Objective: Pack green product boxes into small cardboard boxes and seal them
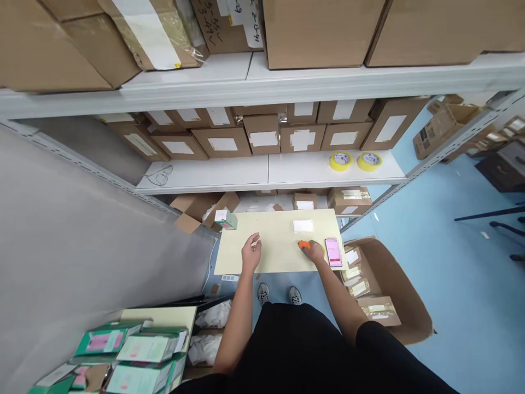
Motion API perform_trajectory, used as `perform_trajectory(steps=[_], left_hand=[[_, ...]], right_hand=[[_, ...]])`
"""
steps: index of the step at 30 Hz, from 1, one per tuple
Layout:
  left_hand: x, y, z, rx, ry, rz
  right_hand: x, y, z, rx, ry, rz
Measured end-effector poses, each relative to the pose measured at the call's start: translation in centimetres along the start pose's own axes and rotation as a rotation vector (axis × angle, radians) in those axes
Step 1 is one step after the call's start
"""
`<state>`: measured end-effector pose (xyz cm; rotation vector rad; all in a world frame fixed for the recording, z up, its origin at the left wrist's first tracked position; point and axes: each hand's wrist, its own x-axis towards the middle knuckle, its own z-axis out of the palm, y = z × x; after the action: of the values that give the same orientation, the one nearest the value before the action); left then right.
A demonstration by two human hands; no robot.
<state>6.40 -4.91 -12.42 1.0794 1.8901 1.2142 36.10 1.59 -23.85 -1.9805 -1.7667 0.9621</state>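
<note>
Right now: orange tool (304, 244) over the right half of the table (273, 257), gripped in right hand (314, 251). Yellow roll (323, 248) just beside that hand; can't tell if joined. Left hand (251, 253) empty, fingers loosely curled. Label (303, 226) flat on table, phone (333, 252) near right edge, green box (226, 219) at left end. Judging progress: taped boxes (379, 314) in bin (404, 284) look done; label, not yet on a box, seems left.

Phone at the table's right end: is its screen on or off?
On. The phone lies face up on the table, its display lit pink, beside the right hand.
</note>
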Motion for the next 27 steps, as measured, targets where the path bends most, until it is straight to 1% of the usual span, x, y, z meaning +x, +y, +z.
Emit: perform_trajectory(steps=[3,6,9,11,13,16,19,23,27], left_hand=[[-0.9,0.3,-0.1,-0.015,0.06,0.016],[-2.6,0.2,-1.3,-0.001,0.143,0.033],[-4.9,-0.4,-3.9,0.062,0.229,0.037],[-6.7,-1.0,-6.4,0.108,0.294,0.022],[-8.8,-1.6,-9.0,0.139,0.376,-0.005],[-12.4,-2.5,-12.9,0.158,0.517,-0.046],[-16.4,-3.5,-16.3,0.142,0.648,-0.079],[-21.9,-5.3,-20.3,0.087,0.787,-0.122],[-27.4,-7.5,-24.2,0.061,0.892,-0.147]], right_hand=[[1.0,-3.0,-1.9,0.044,-0.029,-0.119],[1.9,-6.6,-2.5,0.148,-0.029,-0.28],[2.2,-10.5,-1.3,0.235,-0.072,-0.39],[1.7,-13.4,0.0,0.271,-0.119,-0.452],[0.5,-16.1,1.6,0.291,-0.171,-0.522],[-2.3,-20.1,4.1,0.311,-0.273,-0.627],[-6.1,-23.5,6.8,0.361,-0.411,-0.716],[-12.3,-27.3,10.7,0.416,-0.571,-0.826],[-19.2,-29.8,14.5,0.39,-0.672,-0.933]])
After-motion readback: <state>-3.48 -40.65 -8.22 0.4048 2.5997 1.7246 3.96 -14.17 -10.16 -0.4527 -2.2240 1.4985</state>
